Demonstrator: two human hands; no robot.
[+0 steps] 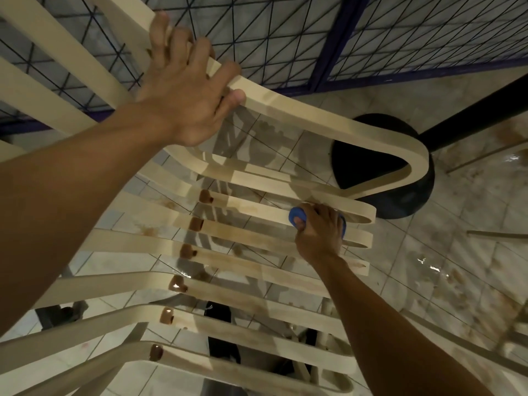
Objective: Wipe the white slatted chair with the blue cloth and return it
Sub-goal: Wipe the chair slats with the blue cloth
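Risks: the white slatted chair (pixel 243 231) looks tipped and propped mostly by the L hand (pixel 183 92), fingers curled round the curved armrest rail (pixel 328 121) at the chair's upper edge. If that grip slips on the glossy plastic, the chair could swing, drop onto the tiled floor (pixel 471 252) or knock the black round base (pixel 400 201) seen behind the armrest's loop. The R hand (pixel 317 232) pinches the balled blue cloth (pixel 295 217) betw thumb & curled fingers, pressed on a slat near its rounded right end. Push too hard & the cloth may slide off the end, or fingers go thru the gap. The floor looks wet w/ brownish patches, so a slip underfoot is poss.

Chair: cream-white plastic, long parallel slats w/ open gaps, floor visible thru them. Tan streaks run along several slats. A row of brown blobs (pixel 204 195) sits where the slats bend; dirt or caps, can't tell. Whether the legs touch the floor isn't visible. Blue-framed wire mesh (pixel 285 38) stands beyond the chair's far edge.
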